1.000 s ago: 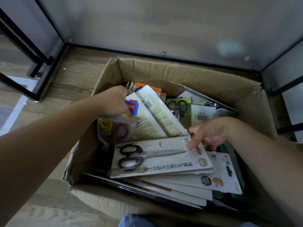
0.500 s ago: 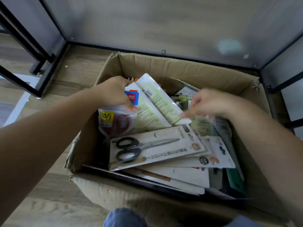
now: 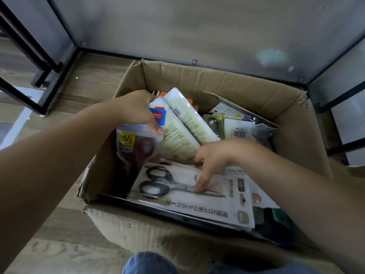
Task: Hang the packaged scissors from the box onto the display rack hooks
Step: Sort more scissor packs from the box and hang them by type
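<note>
We see our left hand [image 3: 136,110] gripping a fanned bunch of packs above the open cardboard box [image 3: 227,84]: a clear pack of red-handled scissors [image 3: 138,144] under the thumb, and 2 pale green-printed cards [image 3: 183,131] turned back-side up. Our right hand [image 3: 215,157] reaches down just right of that bunch, its forefinger pressing on a white card of black-handled scissors [image 3: 189,191] lying flat on top of the stack inside the box; its other fingers curl at the card's far edge. Beyond the right hand lie more packs [image 3: 235,128].
</note>
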`<action>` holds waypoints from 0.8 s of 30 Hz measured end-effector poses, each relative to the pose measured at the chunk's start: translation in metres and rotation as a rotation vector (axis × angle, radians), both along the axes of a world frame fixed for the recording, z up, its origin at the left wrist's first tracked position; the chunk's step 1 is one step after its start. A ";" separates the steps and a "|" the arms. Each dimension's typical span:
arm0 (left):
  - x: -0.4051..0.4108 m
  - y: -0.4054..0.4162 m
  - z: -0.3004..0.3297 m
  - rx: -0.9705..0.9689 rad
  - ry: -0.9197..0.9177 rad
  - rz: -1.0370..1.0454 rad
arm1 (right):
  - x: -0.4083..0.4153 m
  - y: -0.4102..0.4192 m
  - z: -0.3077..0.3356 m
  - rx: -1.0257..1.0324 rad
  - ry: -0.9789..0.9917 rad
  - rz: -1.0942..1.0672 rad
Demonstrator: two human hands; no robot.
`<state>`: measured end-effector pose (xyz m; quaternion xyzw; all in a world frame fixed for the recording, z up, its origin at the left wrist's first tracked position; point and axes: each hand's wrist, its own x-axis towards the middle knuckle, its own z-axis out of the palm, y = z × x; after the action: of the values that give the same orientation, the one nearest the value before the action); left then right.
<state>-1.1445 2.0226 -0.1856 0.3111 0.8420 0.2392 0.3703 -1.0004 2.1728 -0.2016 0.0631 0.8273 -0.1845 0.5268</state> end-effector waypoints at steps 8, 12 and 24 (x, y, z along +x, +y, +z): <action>0.003 -0.002 0.003 0.023 -0.020 0.007 | 0.006 0.002 -0.002 -0.013 -0.023 -0.141; 0.007 -0.003 0.002 0.044 0.029 0.021 | 0.020 0.007 -0.002 -0.071 0.029 -0.224; 0.013 -0.003 0.006 0.060 0.041 0.058 | 0.026 -0.004 0.027 0.039 0.230 -0.044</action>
<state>-1.1316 2.0194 -0.1800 0.3024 0.8505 0.2683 0.3366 -0.9748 2.1692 -0.1747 0.0699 0.8841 -0.1856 0.4230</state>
